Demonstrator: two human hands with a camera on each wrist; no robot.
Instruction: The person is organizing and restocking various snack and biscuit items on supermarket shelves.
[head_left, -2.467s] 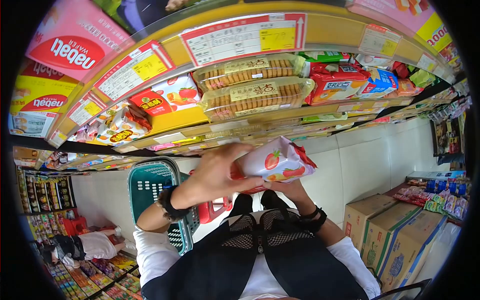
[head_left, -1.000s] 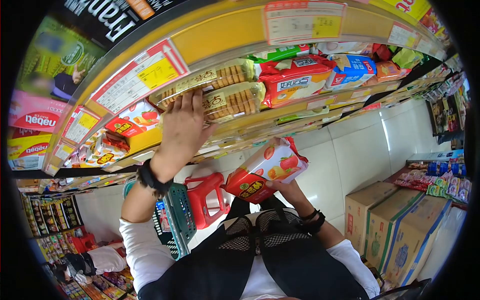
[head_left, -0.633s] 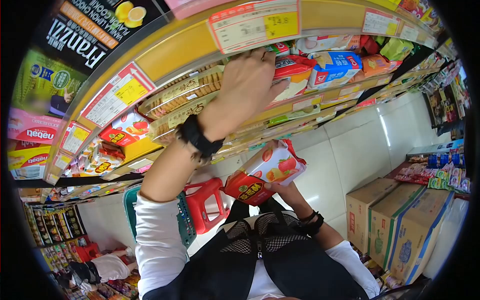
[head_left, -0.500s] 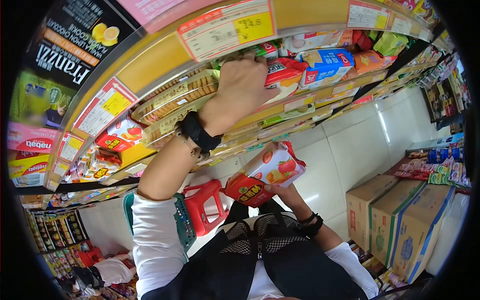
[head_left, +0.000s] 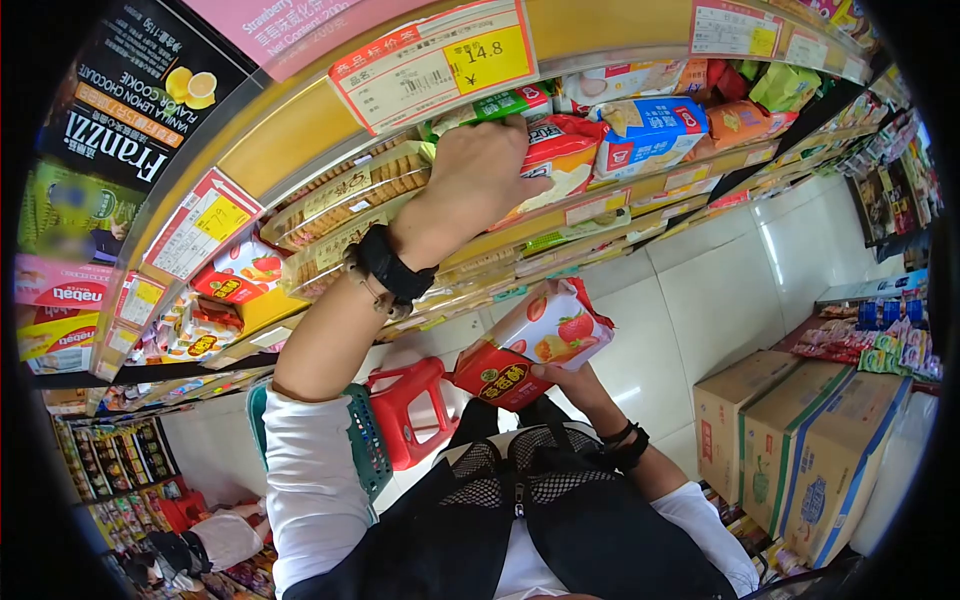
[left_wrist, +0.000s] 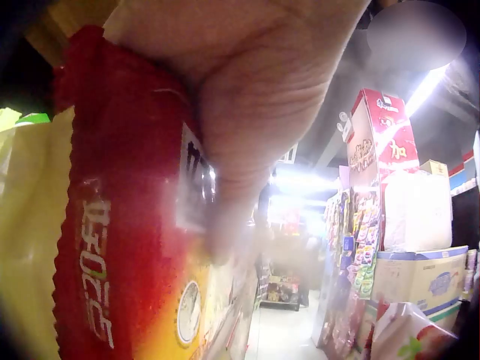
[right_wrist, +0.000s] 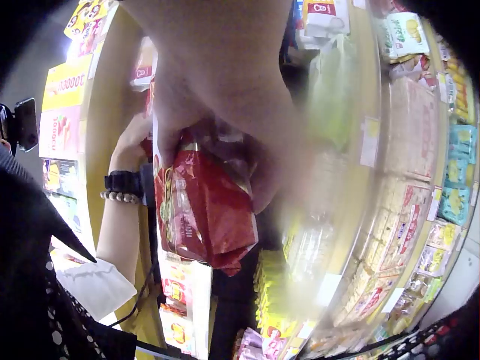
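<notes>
My left hand (head_left: 475,180) reaches into the shelf and grips a red biscuit packet (head_left: 565,135) at its left end. In the left wrist view the thumb lies along the face of this red packet (left_wrist: 127,195), and the other fingers are mostly hidden behind it. My right hand (head_left: 572,385) holds a red and white pack with strawberry pictures (head_left: 540,335) in front of my body, thumb on its front. In the right wrist view the fingers wrap round this strawberry pack (right_wrist: 206,206). Clear packs of round biscuits (head_left: 350,195) lie left of my left hand.
A blue and white biscuit packet (head_left: 650,135) stands right of the red one, and a green packet (head_left: 490,110) behind. A price-label rail (head_left: 430,65) runs above. A red stool (head_left: 410,410) and green basket (head_left: 370,445) stand below; cartons (head_left: 790,430) are at right.
Both hands were on the strawberry pack at first. My left hand has let go, passed over the clear biscuit packs and moved right to the red packet. My right hand keeps the strawberry pack.
</notes>
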